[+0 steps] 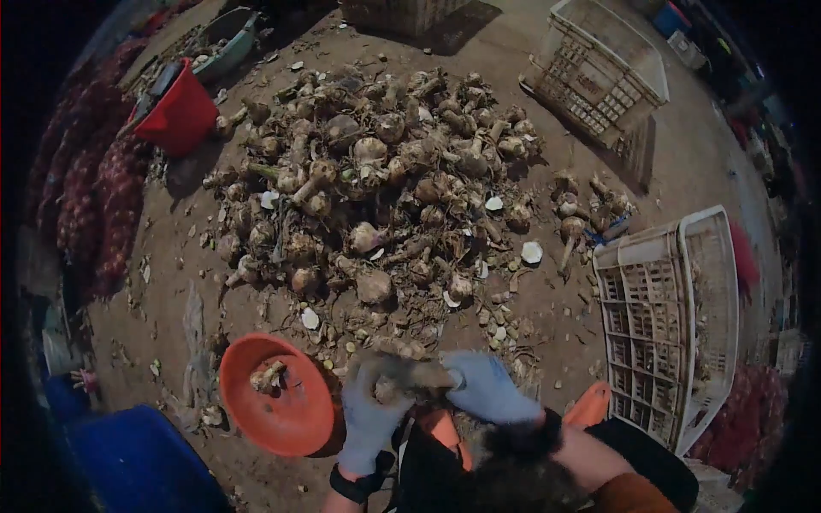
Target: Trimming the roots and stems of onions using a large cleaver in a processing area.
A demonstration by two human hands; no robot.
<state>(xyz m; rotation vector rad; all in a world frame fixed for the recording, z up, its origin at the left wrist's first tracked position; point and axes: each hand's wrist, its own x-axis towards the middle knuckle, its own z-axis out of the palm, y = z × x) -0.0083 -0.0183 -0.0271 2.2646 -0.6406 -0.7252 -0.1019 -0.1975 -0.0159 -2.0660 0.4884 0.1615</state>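
My left hand (375, 413), in a pale grey-blue work glove, is closed around a dirt-covered garlic bulb (388, 388) low in front of me. Its thick stalk (426, 375) points right and is blurred. At the stalk's far end is my gloved right hand (490, 390), fingers curled; whether it grips the stalk or a small tool is hidden. Beyond both hands spreads a large heap of garlic bulbs (369, 151) with stalks and roots. Left of my left hand an orange plastic basin (288, 417) tilts on the ground, with a bulb (268, 377) inside.
White plastic crates stand at right (641, 314) and far right (593, 77). A red bucket (179, 112) and a green basin (234, 48) sit far left, near red mesh sacks (118, 211). A blue container (144, 455) is at lower left. Cut stalk pieces (500, 324) litter the ground.
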